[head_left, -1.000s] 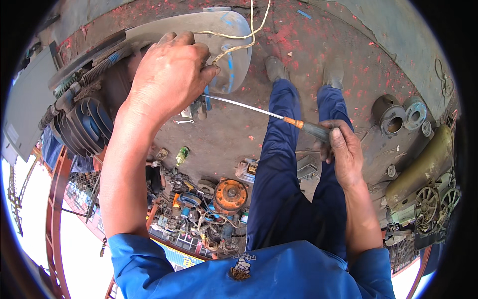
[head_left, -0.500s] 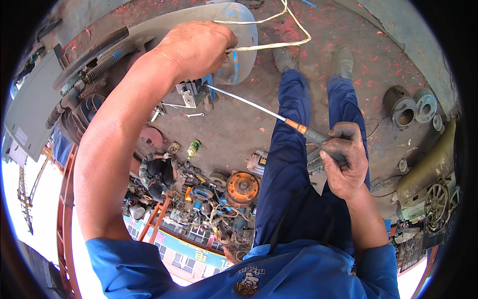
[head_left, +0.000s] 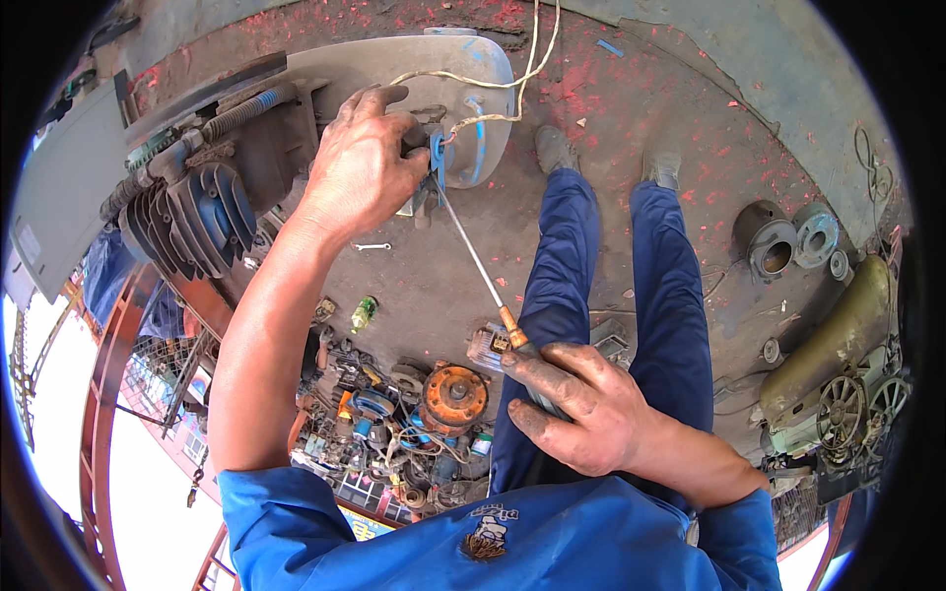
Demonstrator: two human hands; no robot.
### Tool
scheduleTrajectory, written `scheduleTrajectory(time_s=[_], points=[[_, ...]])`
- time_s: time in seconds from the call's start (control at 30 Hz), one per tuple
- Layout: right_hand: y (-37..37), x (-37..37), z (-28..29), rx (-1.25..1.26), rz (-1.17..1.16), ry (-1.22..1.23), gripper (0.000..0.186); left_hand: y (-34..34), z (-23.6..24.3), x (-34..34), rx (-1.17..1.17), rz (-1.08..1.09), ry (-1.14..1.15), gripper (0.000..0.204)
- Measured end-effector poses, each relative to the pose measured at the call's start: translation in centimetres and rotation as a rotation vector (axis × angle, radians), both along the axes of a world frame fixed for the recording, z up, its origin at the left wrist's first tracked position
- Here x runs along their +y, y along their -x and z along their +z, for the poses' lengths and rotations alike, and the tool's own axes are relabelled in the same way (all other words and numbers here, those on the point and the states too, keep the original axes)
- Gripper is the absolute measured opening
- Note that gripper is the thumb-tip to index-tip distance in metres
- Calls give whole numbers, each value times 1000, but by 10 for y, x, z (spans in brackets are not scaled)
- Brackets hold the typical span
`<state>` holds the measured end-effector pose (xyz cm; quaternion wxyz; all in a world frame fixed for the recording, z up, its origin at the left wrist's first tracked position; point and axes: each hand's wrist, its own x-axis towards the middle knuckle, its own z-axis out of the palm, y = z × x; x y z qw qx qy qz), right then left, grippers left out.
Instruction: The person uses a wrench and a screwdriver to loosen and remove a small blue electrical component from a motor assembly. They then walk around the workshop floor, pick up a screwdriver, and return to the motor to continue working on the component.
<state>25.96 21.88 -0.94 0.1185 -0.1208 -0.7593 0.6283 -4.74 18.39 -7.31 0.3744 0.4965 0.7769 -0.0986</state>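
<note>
My left hand (head_left: pixel 365 167) is at a small blue bracket (head_left: pixel 437 158) beside a big grey metal guard (head_left: pixel 414 59), upper finger raised, other fingers curled, what they pinch hidden. Pale wires (head_left: pixel 493 116) run loosely over the guard, one ending by the bracket. My right hand (head_left: pixel 576 409) grips a long screwdriver (head_left: pixel 512 325) by its dark and orange handle. Its thin shaft slopes up to the bottom of the bracket near my left fingers; the tip's exact contact cannot be made out.
A finned compressor (head_left: pixel 187 222) stands at left. A wrench (head_left: pixel 372 246), green bottle (head_left: pixel 365 311), orange motor part (head_left: pixel 455 392) and heaped machine parts lie below. At right are metal cylinders (head_left: pixel 764 236), an olive tank (head_left: pixel 823 335) and spoked wheels (head_left: pixel 843 414). My legs are at centre.
My right hand has moved down and leftward, so the screwdriver slopes more steeply. My left hand has shifted back from where it covered the wire, showing more of the blue bracket.
</note>
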Motion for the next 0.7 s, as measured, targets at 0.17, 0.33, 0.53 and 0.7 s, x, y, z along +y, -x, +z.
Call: scheduleTrajectory(time_s=[0.17,0.33,0.53,0.7], points=[[-9,-9,-1,-78,38,-3,30,6,-8,-9,-150,189,112,36],[-16,3,0,-201,-305,302,29,7,-8,6,-193,397,250,42],[-21,15,-1,-187,-370,225,28,4,-10,1,-229,566,181,30],[-16,35,-19,-251,-215,-69,28,9,-23,-8,-74,317,-75,26]])
